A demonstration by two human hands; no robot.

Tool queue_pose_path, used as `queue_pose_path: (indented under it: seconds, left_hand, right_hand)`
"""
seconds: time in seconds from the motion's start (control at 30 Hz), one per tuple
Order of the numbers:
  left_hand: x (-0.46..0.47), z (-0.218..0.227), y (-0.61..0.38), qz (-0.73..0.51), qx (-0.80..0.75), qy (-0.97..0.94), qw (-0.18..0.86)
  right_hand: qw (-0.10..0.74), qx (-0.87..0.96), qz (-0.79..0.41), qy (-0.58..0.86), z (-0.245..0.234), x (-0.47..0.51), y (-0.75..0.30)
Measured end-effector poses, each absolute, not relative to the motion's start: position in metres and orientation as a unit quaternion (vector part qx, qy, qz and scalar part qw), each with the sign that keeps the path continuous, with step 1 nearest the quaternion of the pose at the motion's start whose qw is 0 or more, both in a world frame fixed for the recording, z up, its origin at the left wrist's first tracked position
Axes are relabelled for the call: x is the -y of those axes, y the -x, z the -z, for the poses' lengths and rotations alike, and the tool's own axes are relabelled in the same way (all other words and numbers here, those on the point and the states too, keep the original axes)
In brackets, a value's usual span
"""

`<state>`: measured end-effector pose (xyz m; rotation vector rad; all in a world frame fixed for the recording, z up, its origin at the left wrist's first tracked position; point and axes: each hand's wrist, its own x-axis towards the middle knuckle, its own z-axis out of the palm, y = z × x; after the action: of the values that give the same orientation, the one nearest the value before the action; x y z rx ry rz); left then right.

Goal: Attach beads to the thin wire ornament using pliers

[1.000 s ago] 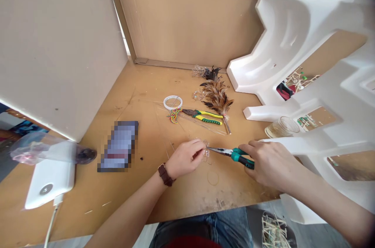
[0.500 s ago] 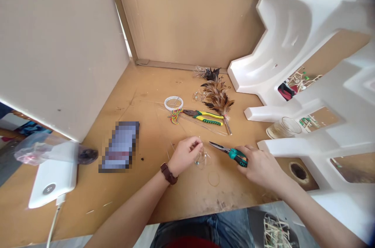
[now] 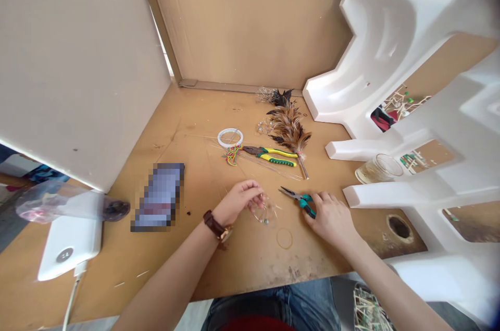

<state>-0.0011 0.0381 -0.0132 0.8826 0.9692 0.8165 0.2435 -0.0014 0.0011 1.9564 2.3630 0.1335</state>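
Head view: the left hand (image 3: 238,201) pinches a beaded wire coil (image 3: 264,212) steady, just beside the teal needle-nose pliers (image 3: 300,200) clenched in the right hand (image 3: 332,221).

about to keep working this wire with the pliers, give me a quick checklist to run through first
1. Needle-nose pliers in the right hand: ok, teal grips held in the fingers.
2. Wire form held by the left hand: cannot tell, the fingers are at it, but whether they pinch it is unclear.
3. Plier tips on the wire form: not ok, they are apart from it.
4. Yellow-and-green pliers: ok, lying beyond both hands.
5. Thin ring: ok, lying on the board apart from both hands.
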Motion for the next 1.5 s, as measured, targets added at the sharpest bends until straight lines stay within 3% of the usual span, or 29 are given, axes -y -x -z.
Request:
queue_pose_path:
  seconds: [0.13, 0.3, 0.93, 1.13, 1.27, 1.4, 1.5]
  left_hand:
    - [-0.041, 0.009, 0.01, -0.424, -0.38, -0.324, 0.756]
    - [-0.045, 0.016, 0.01, -0.393, -0.415, -0.342, 0.746]
    - [-0.034, 0.036, -0.005, -0.377, -0.495, -0.536, 0.57]
    - [-0.034, 0.02, -0.004, -0.349, -0.484, -0.521, 0.61]
    - [-0.039, 0.017, 0.0, -0.398, -0.469, -0.479, 0.627]
    - [-0.045, 0.025, 0.005, -0.458, -0.495, -0.482, 0.56]
    - [-0.045, 0.03, 0.008, -0.456, -0.566, -0.56, 0.398]
  right_hand:
    - [0.034, -0.767, -0.044, -0.639, 0.002, -0.001, -0.24]
    - [0.04, -0.768, -0.036, -0.638, 0.004, -0.001, -0.239]
    - [0.051, -0.761, -0.037, -0.645, 0.002, 0.0, -0.236]
    - [0.047, -0.761, -0.043, -0.645, 0.004, 0.001, -0.237]
    - [0.038, -0.761, -0.051, -0.646, 0.006, 0.001, -0.236]
    - [0.023, -0.762, -0.06, -0.644, 0.007, 0.002, -0.234]
    - [0.009, -0.761, -0.065, -0.645, 0.01, 0.002, -0.233]
